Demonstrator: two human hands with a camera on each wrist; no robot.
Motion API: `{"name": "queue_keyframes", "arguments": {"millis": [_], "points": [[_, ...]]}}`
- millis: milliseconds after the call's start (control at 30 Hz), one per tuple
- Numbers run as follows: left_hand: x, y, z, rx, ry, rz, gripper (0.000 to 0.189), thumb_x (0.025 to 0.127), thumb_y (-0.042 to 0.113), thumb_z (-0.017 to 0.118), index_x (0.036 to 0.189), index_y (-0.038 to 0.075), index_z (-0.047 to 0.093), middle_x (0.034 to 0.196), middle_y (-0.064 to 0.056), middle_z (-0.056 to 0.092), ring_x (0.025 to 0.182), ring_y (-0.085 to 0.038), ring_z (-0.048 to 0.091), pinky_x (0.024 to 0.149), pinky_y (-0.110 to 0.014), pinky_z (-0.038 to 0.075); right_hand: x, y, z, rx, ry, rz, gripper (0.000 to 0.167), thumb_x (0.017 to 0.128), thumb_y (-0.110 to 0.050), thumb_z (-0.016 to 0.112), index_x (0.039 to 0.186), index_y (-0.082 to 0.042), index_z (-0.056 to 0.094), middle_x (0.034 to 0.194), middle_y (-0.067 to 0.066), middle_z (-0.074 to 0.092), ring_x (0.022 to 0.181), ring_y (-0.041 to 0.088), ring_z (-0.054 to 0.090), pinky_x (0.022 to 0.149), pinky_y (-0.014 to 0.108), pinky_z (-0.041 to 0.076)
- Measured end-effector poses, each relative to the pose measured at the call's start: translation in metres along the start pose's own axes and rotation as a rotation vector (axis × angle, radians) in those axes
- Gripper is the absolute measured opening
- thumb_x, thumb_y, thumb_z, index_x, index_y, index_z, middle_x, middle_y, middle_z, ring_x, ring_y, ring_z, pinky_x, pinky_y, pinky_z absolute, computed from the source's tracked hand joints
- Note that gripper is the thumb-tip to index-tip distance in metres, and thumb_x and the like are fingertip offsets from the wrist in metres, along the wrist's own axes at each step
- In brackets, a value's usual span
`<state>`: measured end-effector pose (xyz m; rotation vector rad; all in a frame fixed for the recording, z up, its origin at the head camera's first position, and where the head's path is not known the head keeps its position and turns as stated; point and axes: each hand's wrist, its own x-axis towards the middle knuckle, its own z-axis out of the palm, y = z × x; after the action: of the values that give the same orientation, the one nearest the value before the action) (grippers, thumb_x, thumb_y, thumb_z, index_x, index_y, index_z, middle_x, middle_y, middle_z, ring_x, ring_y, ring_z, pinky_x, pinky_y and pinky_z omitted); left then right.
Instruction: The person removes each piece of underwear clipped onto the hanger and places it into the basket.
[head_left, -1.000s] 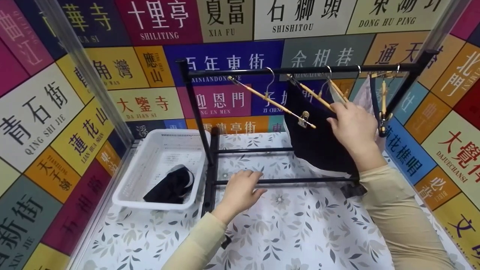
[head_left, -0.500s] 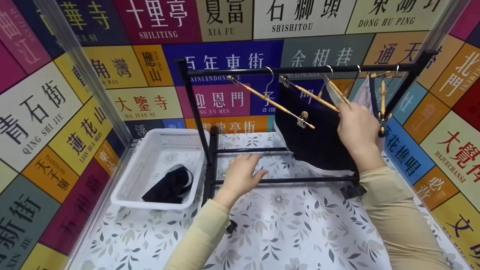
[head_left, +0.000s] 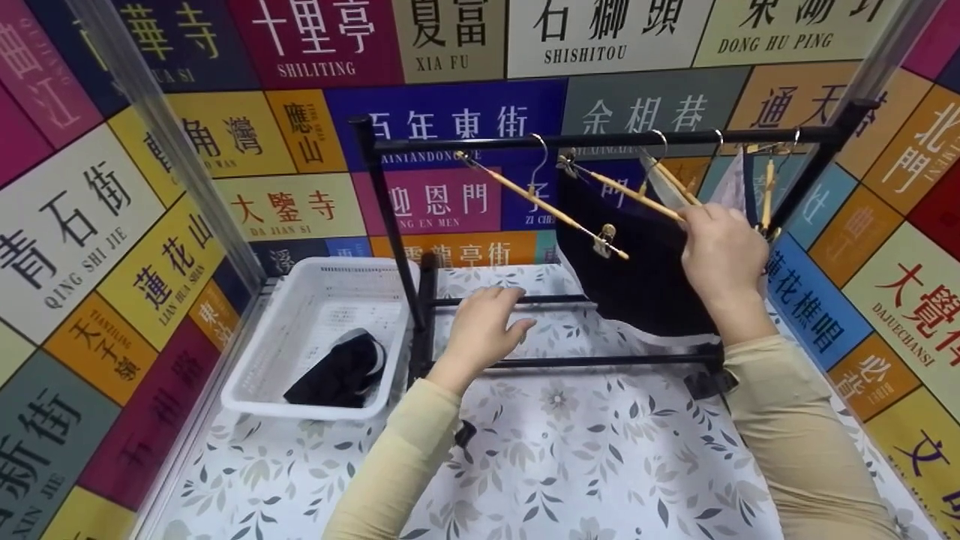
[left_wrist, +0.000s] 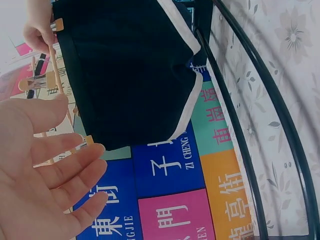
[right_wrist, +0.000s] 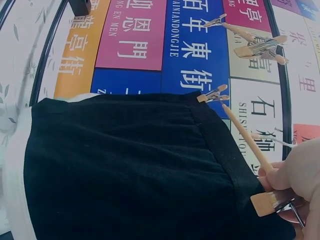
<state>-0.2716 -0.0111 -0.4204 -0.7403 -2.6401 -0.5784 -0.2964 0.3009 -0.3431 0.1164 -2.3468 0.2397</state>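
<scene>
The right hand [head_left: 724, 259] has its fingers bent round the right end of a thin wooden hanger [head_left: 628, 193]. Black shorts [head_left: 630, 281] are clipped to it, under the rack's top bar [head_left: 600, 141]. The left hand [head_left: 484, 330] is loose, holding nothing, near and left of the shorts. A bare hanger [head_left: 510, 184] hangs left of them. Far left, a white basket [head_left: 311, 412] holds black cloth [head_left: 341, 375].

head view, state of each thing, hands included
Black garment, clipped at both ends to its hanger
Right hand, gripping that hanger
Left hand, fingers relaxed, holding nothing
Front hanger, bare, hooked on the rack
Rack, upright
Pale cloth, hanging, partly hidden
Black cloth, lying in the white basket
White basket, open-topped
</scene>
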Motion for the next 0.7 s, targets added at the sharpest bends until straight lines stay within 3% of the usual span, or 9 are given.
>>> {"name": "queue_keyframes", "arguments": {"millis": [300, 533, 700], "points": [[0.016, -0.007, -0.016, -0.05, 0.018, -0.029, 0.045, 0.094, 0.034, 0.068, 0.13, 0.008, 0.061, 0.116, -0.007, 0.068, 0.106, -0.026, 0.062, 0.092, -0.043, 0.048, 0.002, 0.001, -0.007, 0.044, 0.071, -0.025, 0.016, 0.097, -0.007, 0.06, 0.106, -0.002, 0.072, 0.099, 0.016, 0.069, 0.081, 0.04, 0.06, 0.054, 0.057, 0.044], [0.026, -0.022, -0.029, -0.076, 0.076, -0.048, 0.039, 0.093, 0.032, 0.069, 0.124, 0.009, 0.064, 0.106, -0.005, 0.07, 0.099, -0.024, 0.063, 0.089, -0.041, 0.048, -0.005, 0.002, -0.008, 0.077, 0.122, -0.072, 0.014, 0.095, -0.007, 0.062, 0.105, -0.004, 0.072, 0.097, 0.014, 0.07, 0.079, 0.04, 0.061, 0.052, 0.056, 0.043], [0.027, -0.035, -0.033, -0.074, 0.138, -0.06, 0.034, 0.093, 0.029, 0.07, 0.12, 0.008, 0.066, 0.101, -0.005, 0.071, 0.092, -0.023, 0.065, 0.085, -0.042, 0.049, -0.014, 0.005, -0.007, 0.069, 0.135, -0.132, 0.012, 0.093, -0.005, 0.063, 0.102, -0.003, 0.072, 0.095, 0.016, 0.07, 0.078, 0.041, 0.062, 0.066, 0.055, 0.046]]}}
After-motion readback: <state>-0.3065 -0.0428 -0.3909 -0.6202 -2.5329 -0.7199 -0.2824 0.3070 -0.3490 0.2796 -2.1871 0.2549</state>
